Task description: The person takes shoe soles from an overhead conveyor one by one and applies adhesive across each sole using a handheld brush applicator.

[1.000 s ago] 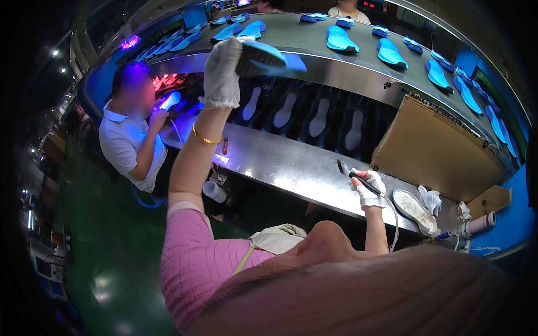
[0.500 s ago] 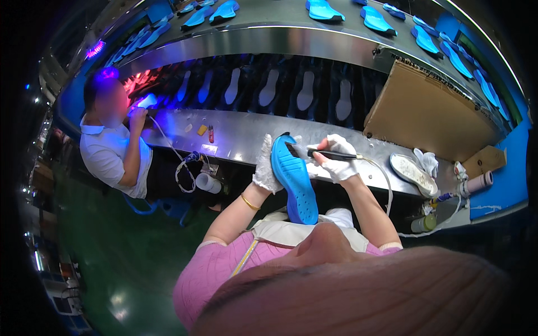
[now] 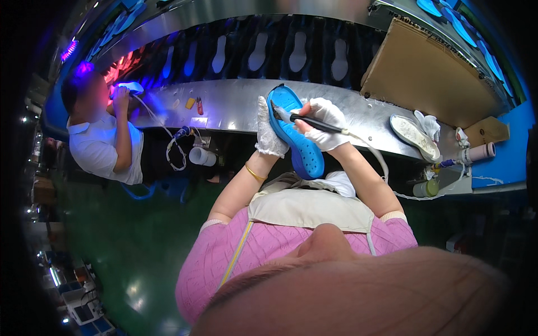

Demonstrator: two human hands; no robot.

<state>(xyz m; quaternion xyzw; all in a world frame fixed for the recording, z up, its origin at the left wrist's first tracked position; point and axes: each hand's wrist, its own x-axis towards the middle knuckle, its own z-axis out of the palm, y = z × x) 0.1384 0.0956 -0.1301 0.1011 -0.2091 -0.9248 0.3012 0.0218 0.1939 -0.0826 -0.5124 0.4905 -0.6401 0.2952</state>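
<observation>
White hose (image 3: 376, 152): trails rightward from the black-handled brush (image 3: 319, 124) — a snag could drag the bristles off line.
Right hand (image 3: 329, 119): gloved, closed round the brush, its tip at the inner face of the blue sole (image 3: 298, 140); uneven pressure could leave patchy strokes.
Left hand (image 3: 269, 131): gloved, clasping the sole's left edge; a slack hold could let it twist.
Sole's lie: raised between both hands — long axis from the holed end near the apron (image 3: 308, 210) to the black-tipped end, pointing toward the steel bench (image 3: 230, 106), slightly left.
</observation>
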